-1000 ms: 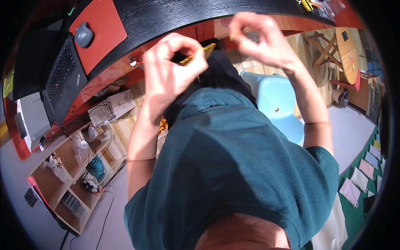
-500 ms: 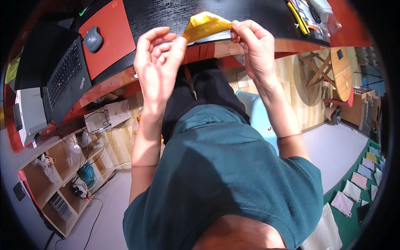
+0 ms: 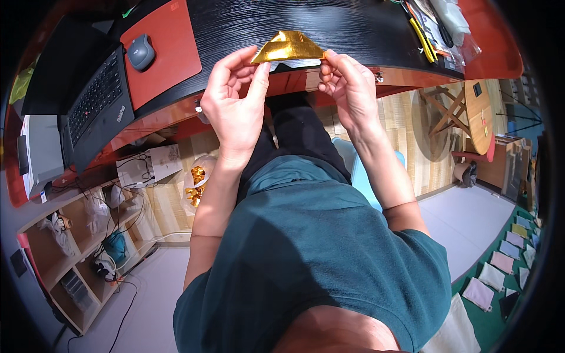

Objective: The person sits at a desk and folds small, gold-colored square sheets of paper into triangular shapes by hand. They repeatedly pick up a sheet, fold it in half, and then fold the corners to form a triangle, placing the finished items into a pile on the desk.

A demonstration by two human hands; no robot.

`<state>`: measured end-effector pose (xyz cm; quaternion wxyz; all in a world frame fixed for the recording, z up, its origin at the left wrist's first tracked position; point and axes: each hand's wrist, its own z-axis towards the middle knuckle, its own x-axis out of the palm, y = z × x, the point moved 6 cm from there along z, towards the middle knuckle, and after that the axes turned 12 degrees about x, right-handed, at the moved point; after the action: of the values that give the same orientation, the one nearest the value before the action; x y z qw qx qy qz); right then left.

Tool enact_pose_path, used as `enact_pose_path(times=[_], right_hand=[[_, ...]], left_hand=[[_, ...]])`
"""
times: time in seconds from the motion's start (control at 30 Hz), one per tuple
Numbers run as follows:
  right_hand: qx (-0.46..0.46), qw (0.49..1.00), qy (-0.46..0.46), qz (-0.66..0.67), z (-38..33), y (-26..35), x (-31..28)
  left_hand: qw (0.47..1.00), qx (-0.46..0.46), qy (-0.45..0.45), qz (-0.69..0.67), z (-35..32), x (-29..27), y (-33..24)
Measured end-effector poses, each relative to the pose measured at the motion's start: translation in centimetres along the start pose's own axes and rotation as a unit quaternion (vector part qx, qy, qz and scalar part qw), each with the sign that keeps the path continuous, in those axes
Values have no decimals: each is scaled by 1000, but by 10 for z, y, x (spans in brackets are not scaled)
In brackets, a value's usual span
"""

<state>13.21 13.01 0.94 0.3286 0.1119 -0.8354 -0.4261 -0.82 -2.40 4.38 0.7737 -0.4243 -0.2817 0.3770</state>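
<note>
Head view: left hand [image 3: 235, 103] and right hand [image 3: 348, 88] pinch the corners of a folded gold paper [image 3: 288, 47] above the black desk [image 3: 329, 23] edge. It looks light, thin, easily creased; best held by its edges.

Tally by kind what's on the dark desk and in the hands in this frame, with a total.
Folded gold paper piece, held between left hand and right hand: 1
Laptop: 1
Computer mouse: 1
Red mat under the mouse: 1
Yellow pen-like tool: 1
Total: 5; the clutter at the desk's far right is too blurred to count.
</note>
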Motion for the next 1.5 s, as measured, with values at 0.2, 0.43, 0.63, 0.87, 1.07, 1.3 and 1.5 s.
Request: enact_pose_path(times=[0.2,0.43,0.63,0.87,1.07,1.3,1.5], right_hand=[[14,1000,0,-18,-3,-6,5],[-36,998,8,-55,-11,-12,7],[-110,988,32,-104,-21,-10,14],[-81,989,62,-105,-26,-18,24],[-7,995,75,-71,-15,-18,22],[-212,935,-30,-282,-9,2,22],[-446,719,-109,-522,-31,25,47]], left_hand=[[998,45,5,49,3,-4,-4],[995,-67,-30,-72,3,-10,8],[976,-148,-70,-143,3,-16,12],[964,-165,-99,-184,5,-21,16],[992,-87,-68,-55,10,-25,10],[992,-11,12,121,13,-21,2],[992,-48,6,115,6,-20,8]])
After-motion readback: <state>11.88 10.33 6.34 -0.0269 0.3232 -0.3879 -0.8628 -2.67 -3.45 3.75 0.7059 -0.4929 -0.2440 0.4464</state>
